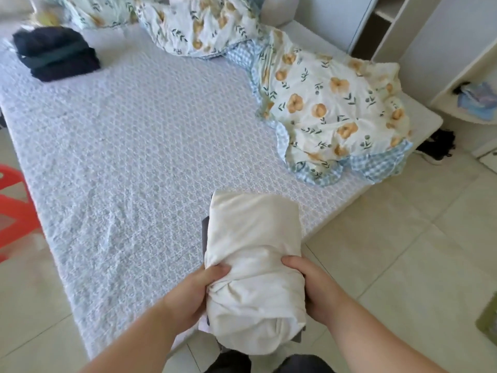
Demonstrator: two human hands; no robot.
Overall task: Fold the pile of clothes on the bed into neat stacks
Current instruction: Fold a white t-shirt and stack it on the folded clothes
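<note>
Two hands hold a bundle of folded clothes (254, 267) over the near corner of the bed (129, 157). The top piece is cream white, and a bit of grey cloth peeks out along its left side and at the bottom. The left hand (192, 294) grips the left side of the bundle, with the thumb curled over the top and the fingers tucked under it. The right hand (309, 281) grips the right side the same way (its fingers go under the cloth, so only the thumb and the back of the hand show).

Far off, at the top left of the bed, sits a neat stack of dark clothes (56, 53). It is well apart from the bundle. A flowery blanket (330, 109) with a blue checked edge lies crumpled along the far and right side of the bed. A red plastic stool (13, 208) stands on the tiled floor (403, 251) by the left side of the bed. A white shelf (457, 84) stands at the top right.
</note>
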